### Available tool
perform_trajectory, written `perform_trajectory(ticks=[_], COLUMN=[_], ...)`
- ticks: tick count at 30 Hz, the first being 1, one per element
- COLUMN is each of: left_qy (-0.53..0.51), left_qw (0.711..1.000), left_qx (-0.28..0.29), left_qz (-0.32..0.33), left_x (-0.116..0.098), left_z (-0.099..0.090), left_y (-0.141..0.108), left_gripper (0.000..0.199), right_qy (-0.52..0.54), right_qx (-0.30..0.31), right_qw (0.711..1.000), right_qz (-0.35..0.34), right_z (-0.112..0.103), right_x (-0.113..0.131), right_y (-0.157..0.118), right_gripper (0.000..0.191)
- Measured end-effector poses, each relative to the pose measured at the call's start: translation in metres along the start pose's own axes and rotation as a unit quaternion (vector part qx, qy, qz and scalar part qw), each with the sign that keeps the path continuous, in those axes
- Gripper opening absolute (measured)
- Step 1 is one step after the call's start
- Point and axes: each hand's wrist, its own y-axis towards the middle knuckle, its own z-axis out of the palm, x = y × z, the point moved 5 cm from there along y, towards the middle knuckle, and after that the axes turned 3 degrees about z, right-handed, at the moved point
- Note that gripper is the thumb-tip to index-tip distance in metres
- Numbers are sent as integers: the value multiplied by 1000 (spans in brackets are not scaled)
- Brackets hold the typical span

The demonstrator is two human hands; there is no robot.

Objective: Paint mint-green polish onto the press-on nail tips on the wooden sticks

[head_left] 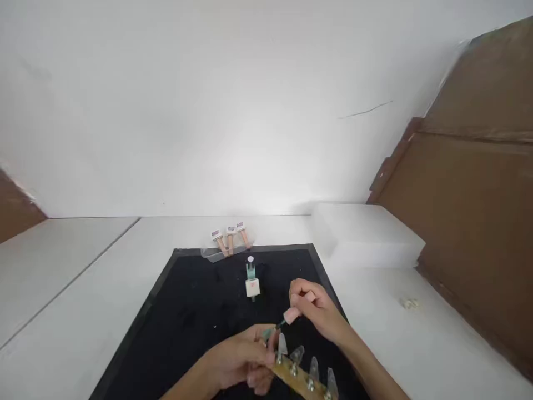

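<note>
At the front of the black mat, my left hand (pixel 245 358) is closed around one end of a yellowish-brown stand (pixel 300 380). Several clear false nail tips (pixel 313 368) rise from it on small metal posts. A green-coated nail tip (pixel 267 333) shows by my left fingers. Pinched in my right hand (pixel 318 311) is a nail polish brush (pixel 292 315) with a pale pink cap. Its dark bristle end points down-left, close to the green tip; whether they touch I cannot tell. Beyond my hands lies a small green and white bottle-like item (pixel 252 283).
A clear tray (pixel 214 255) at the mat's back edge holds three pink-handled pieces with white labelled ends (pixel 230 239). A white foam-like block (pixel 368 236) stands at the back right. Brown cardboard (pixel 470 222) walls the right side. A small pale clump (pixel 409 303) lies on the white table.
</note>
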Motion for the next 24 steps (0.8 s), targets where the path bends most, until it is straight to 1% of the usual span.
perform_trajectory(ticks=[2,5,8,10,14,17,20,24], left_qy=[8,17,18,14,13,14,11,5], left_qw=[1000,1000,1000,1000,1000,1000,1000,1000], left_qx=[-1,1,1,-1,3,-7,-7,1], left_qz=[-10,-15,-6,-1,-2,-5,2,4], left_x=[1,2,4,6,7,7,7,7], left_z=[-1,-3,-7,-10,-14,-16,-16,-17], left_y=[2,3,3,3,2,2,2,2], left_gripper=[19,20,21,20,21,23,22,22], right_qy=[5,-6,-18,-7,-6,-31,-20,3], right_qx=[24,36,1,-19,-14,-28,-50,-40], right_qw=[1000,999,1000,999,1000,999,998,999], right_qz=[-12,-9,24,29,4,22,43,29], right_z=[5,9,7,5,8,9,7,8], right_x=[3,3,-1,-4,-4,-7,-10,-9], right_y=[-1,-1,0,0,0,1,1,1], right_gripper=[31,29,29,28,25,23,23,22])
